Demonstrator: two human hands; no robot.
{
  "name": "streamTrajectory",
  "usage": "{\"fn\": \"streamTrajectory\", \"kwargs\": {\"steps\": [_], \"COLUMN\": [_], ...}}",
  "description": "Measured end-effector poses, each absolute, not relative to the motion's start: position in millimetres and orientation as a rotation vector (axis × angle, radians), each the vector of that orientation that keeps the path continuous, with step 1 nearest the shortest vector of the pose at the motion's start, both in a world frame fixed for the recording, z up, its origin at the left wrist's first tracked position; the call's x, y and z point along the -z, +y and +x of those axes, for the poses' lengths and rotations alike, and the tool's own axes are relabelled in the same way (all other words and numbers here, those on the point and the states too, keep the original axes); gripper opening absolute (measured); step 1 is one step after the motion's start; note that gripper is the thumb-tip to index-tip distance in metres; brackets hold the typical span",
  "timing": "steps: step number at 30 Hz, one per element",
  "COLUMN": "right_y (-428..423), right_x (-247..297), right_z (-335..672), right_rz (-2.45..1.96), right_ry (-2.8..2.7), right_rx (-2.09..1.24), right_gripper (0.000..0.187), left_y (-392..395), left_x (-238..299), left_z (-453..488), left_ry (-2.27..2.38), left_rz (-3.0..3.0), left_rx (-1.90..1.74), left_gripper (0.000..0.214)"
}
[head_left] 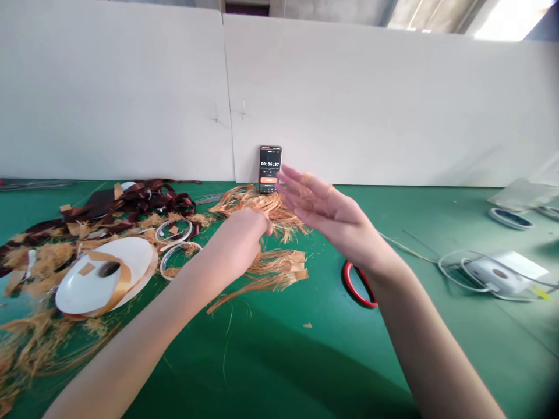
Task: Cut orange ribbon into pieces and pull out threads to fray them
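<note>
Left hand point(238, 238) curled over frayed orange fibres point(257, 205), its grip impossible to tell, right hand point(327, 215) open, fingers spread, just right of them, above a green worktable point(323, 337)

The amber tape point(125, 279) has a glossy, film-like sheen and is wound on a smooth white plastic spool point(87, 285). The dark brown ribbon point(140, 201) shines the same way. The frayed orange strands point(257, 203) look rough and fibrous. The green tabletop point(323, 355) is smooth and matt, the white board point(349, 99) behind it also matt, and the phone point(269, 166) glossy glass.
</note>
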State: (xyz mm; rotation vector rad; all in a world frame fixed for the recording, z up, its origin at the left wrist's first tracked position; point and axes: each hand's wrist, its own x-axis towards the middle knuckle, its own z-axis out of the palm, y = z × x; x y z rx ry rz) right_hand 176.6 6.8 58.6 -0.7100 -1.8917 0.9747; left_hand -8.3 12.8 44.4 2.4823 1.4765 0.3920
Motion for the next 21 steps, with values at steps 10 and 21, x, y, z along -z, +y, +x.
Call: {"fn": "streamTrajectory", "kwargs": {"steps": [10, 21], "right_y": [16, 6], "right_x": [-47, -78], "right_z": [172, 198], "right_rz": [-1.091, -0.976], "right_ry": [-1.995, -1.68], "right_rx": [-0.025, -1.169], "right_gripper": [0.031, 0.073], "left_y": [9, 9], "left_x": [-42, -43], "left_z": [-6, -3], "left_ry": [1.26, 1.373], "left_rz": [2.582, 2.611], "left_rx": [-0.405, -0.329], "left_gripper": [0.039, 0.047]}}
